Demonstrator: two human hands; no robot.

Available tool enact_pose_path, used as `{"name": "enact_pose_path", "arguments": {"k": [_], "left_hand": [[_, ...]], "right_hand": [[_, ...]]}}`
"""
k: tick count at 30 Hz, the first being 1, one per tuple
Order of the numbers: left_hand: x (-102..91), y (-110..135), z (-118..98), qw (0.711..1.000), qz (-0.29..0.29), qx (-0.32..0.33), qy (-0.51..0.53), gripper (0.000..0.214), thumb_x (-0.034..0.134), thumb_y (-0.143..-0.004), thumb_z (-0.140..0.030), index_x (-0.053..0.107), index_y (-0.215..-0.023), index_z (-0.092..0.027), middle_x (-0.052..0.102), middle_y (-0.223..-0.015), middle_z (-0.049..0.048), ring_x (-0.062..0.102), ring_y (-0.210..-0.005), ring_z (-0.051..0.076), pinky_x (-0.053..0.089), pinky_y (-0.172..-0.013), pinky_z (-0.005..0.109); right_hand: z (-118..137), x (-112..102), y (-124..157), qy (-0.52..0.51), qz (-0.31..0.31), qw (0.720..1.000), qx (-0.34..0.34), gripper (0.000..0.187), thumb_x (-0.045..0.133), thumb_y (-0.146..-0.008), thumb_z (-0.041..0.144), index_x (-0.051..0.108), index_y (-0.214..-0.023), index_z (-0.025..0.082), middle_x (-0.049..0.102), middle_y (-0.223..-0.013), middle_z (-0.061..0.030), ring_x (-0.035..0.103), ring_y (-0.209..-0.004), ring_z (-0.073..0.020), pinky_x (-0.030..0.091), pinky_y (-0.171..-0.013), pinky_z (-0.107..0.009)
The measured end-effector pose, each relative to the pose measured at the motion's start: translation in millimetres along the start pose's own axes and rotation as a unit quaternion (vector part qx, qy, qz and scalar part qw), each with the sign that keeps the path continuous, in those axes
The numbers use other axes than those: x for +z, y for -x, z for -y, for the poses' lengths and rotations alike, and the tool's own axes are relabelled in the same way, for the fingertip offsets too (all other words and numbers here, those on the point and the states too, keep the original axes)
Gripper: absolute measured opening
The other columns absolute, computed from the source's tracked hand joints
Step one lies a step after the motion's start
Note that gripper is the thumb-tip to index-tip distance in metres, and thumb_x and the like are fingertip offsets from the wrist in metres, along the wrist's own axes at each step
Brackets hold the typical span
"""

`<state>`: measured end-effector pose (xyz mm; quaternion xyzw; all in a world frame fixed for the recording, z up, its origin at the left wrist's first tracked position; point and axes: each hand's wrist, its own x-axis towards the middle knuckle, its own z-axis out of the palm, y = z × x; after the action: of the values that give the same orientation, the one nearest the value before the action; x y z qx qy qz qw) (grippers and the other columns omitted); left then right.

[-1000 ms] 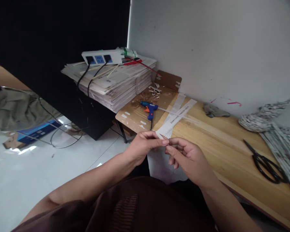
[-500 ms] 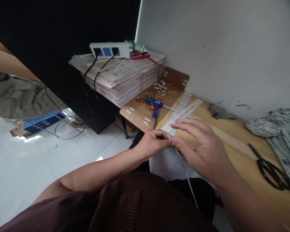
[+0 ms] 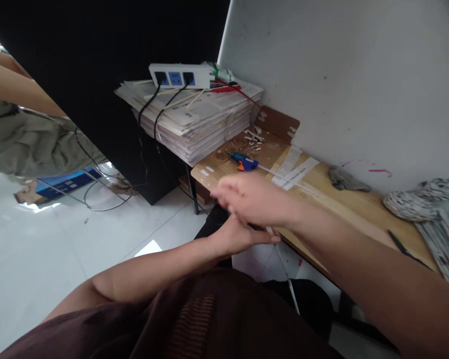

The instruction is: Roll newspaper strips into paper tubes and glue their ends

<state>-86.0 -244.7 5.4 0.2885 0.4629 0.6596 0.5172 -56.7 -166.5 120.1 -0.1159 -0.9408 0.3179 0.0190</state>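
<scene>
My left hand [image 3: 239, 237] pinches a thin rolled paper stick [image 3: 289, 281], which slants down to the right over my lap from beside the thumb. My right hand [image 3: 250, 197] is above and partly across my left hand, its fingers smeared by motion. Whether the right hand holds anything is hidden. Beyond it on the table lies a blue glue gun [image 3: 249, 164] with orange trim, partly covered by that hand. Printed paper strips [image 3: 295, 174] lie to its right, crossing one another.
A tall newspaper stack [image 3: 209, 129] bears a white power strip [image 3: 179, 76] with black cords. Along the wall are a grey cloth [image 3: 347, 178], a coiled paper weave [image 3: 411, 202] and rolled paper sticks [image 3: 441, 244]. Black scissors [image 3: 404, 247] are mostly behind my right forearm. Another person's arm [image 3: 22, 87] is at left.
My right hand has moved left across my left hand, from the stick's right side. Its forearm now covers most of the scissors. The view has shifted slightly.
</scene>
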Motion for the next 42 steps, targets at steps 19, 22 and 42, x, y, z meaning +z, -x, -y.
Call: {"name": "enact_pose_path", "arguments": {"k": [19, 22, 42], "left_hand": [[-24.4, 2.2, -6.1, 0.995, 0.059, -0.081, 0.011, 0.016, 0.085, -0.065, -0.029, 0.074, -0.066, -0.018, 0.074, -0.077, 0.0026, 0.063, -0.07, 0.013, 0.048, -0.076, 0.029], [-32.0, -2.3, -12.1, 0.998, 0.022, -0.06, 0.015, 0.015, 0.085, -0.065, -0.027, 0.074, -0.065, -0.017, 0.072, -0.072, 0.0012, 0.057, -0.063, 0.01, 0.044, -0.067, 0.025], [12.8, -1.3, -8.0, 0.994, 0.08, -0.077, -0.014, 0.016, 0.085, -0.067, -0.024, 0.079, -0.08, -0.018, 0.07, -0.074, 0.0015, 0.056, -0.063, 0.008, 0.046, -0.062, 0.021]], "right_hand": [[-12.4, -21.0, -1.7, -0.118, -0.131, 0.982, -0.066, 0.041, 0.06, -0.091, 0.032, 0.058, -0.13, 0.021, 0.06, -0.133, -0.0059, 0.054, -0.127, -0.023, 0.043, -0.105, -0.042], [-58.1, 10.1, 50.4, -0.25, -0.112, 0.958, 0.083, 0.036, 0.057, -0.094, 0.041, 0.06, -0.122, 0.02, 0.068, -0.115, -0.0089, 0.065, -0.103, -0.0186, 0.052, -0.091, -0.036], [-75.0, 74.6, 169.4, -0.528, -0.035, 0.838, 0.134, 0.049, 0.042, -0.099, 0.052, 0.07, -0.104, 0.012, 0.041, -0.048, 0.0081, 0.031, -0.041, -0.006, 0.026, -0.045, -0.021]]}}
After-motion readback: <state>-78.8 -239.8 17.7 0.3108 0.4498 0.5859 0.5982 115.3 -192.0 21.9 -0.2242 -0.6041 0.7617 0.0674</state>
